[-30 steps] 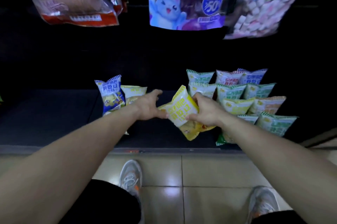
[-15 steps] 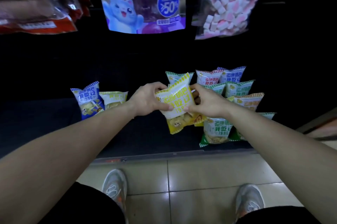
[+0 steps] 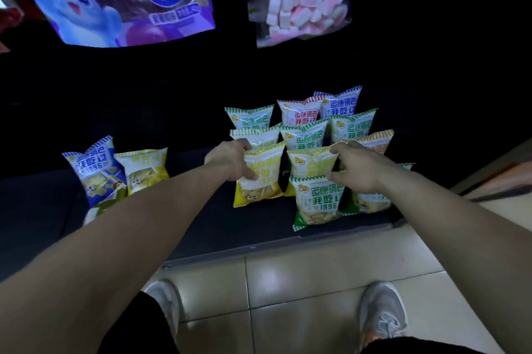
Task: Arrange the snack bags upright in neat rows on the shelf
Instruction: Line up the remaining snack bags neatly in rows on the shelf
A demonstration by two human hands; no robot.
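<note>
Left hand [image 3: 230,159] grips a yellow bag [image 3: 260,178]; right hand [image 3: 355,166] covers another's [image 3: 312,163] edge, grip unclear.

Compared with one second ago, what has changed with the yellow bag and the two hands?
The yellow bag, held tilted in the air by both hands before, now stands upright on the shelf at the left of the rows. The left hand still grips it; the right hand has let go and now rests on the neighbouring yellow bag. The blue bag on the left stayed put.
</note>
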